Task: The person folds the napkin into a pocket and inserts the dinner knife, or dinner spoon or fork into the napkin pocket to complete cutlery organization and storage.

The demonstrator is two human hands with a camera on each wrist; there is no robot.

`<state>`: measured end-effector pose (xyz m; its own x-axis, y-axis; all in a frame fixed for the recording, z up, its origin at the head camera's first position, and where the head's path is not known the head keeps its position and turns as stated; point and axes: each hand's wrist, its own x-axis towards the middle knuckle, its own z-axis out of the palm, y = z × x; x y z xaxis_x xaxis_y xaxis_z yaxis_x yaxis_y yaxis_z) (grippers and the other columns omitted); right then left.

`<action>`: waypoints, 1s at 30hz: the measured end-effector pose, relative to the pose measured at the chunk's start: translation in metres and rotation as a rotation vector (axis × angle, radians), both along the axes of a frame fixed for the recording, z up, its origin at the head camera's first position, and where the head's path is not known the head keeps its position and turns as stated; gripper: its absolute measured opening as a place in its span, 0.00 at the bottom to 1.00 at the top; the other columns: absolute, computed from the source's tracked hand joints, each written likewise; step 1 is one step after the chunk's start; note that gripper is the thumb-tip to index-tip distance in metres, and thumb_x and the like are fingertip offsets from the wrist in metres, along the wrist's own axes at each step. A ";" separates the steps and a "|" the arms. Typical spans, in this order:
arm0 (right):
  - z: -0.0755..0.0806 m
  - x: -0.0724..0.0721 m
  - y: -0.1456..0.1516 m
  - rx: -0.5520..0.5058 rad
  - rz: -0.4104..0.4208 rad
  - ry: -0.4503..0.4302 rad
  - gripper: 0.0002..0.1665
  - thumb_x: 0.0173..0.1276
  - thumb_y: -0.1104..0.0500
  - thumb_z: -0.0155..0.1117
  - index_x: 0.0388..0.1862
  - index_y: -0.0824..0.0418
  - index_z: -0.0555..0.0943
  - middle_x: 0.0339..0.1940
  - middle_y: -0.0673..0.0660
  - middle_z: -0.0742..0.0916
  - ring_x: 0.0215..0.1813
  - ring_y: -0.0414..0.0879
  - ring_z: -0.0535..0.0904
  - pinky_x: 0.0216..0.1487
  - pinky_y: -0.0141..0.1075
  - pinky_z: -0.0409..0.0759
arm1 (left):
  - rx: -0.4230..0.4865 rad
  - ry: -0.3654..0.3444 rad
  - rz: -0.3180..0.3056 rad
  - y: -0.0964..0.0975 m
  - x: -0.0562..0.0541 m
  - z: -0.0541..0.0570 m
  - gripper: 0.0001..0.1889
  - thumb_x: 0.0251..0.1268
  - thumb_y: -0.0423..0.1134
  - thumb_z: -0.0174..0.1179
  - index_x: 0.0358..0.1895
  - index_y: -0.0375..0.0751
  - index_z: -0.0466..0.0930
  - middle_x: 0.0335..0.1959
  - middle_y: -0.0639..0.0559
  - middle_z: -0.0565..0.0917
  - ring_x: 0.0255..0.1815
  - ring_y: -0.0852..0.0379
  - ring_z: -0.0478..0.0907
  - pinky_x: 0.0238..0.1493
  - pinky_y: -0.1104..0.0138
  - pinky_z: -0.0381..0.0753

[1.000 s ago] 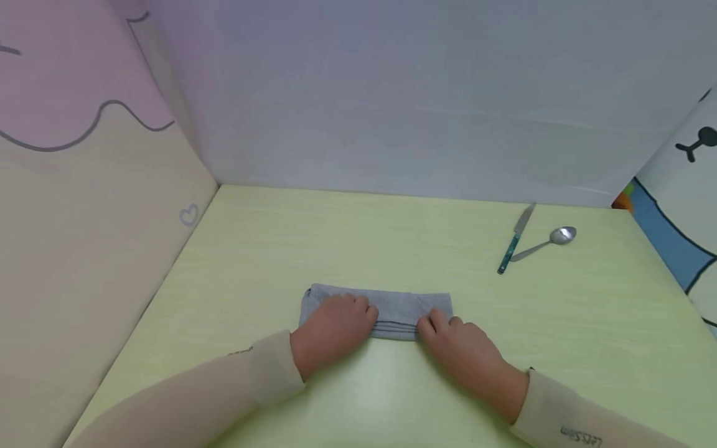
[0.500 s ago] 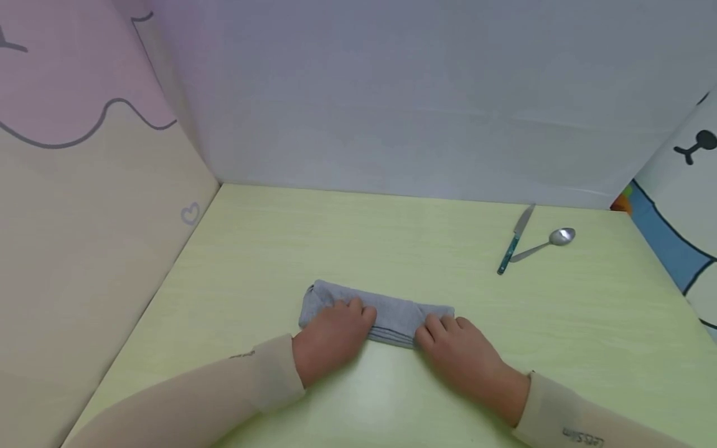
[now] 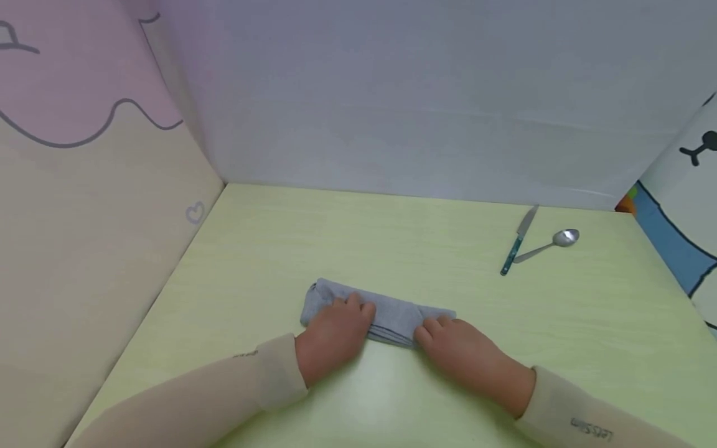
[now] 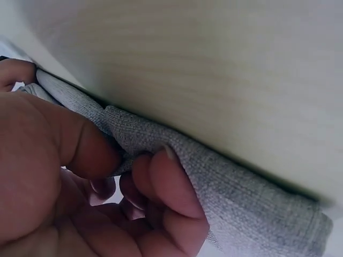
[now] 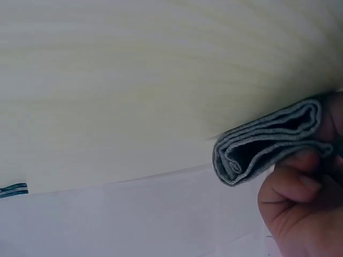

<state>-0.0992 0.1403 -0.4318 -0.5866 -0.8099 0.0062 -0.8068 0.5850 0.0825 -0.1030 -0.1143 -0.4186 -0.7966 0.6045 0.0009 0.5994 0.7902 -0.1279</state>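
Observation:
A grey cloth (image 3: 392, 314), folded into a long narrow strip, lies on the table in front of the person in the head view, its right end slanting nearer. My left hand (image 3: 336, 336) grips its left half along the near edge, with fingers curled. Close by on the right, my right hand (image 3: 467, 351) holds the other end. In the left wrist view, thumb and fingers pinch the woven fabric (image 4: 241, 187). The right wrist view looks onto the cloth's end (image 5: 268, 142), where several layers are rolled and stacked, with fingers curled at its edge.
On the pale yellow-green table (image 3: 358, 236), a knife (image 3: 513, 249) with a teal handle lies at the back right. A metal spoon (image 3: 564, 238) lies beside it, its handle end at the knife. Upright panels border the table at the back (image 3: 403, 124) and both sides.
The cloth's right end has come nearer the person, so the strip now slants. Both hands keep their hold, and the right hand has shifted slightly. The head view has moved a little.

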 end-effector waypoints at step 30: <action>0.033 0.000 -0.020 -0.094 -0.095 -0.016 0.25 0.68 0.47 0.69 0.51 0.66 0.82 0.53 0.60 0.84 0.57 0.55 0.79 0.57 0.49 0.77 | 0.168 -0.261 -0.047 -0.019 -0.007 0.008 0.03 0.74 0.30 0.57 0.40 0.42 0.75 0.30 0.53 0.74 0.31 0.57 0.75 0.32 0.67 0.77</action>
<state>-0.0995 0.1204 -0.3993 -0.6612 -0.7470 0.0695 -0.7482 0.6634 0.0119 -0.1100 -0.1331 -0.4110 -0.7542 0.6494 -0.0973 0.6312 0.7578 0.1654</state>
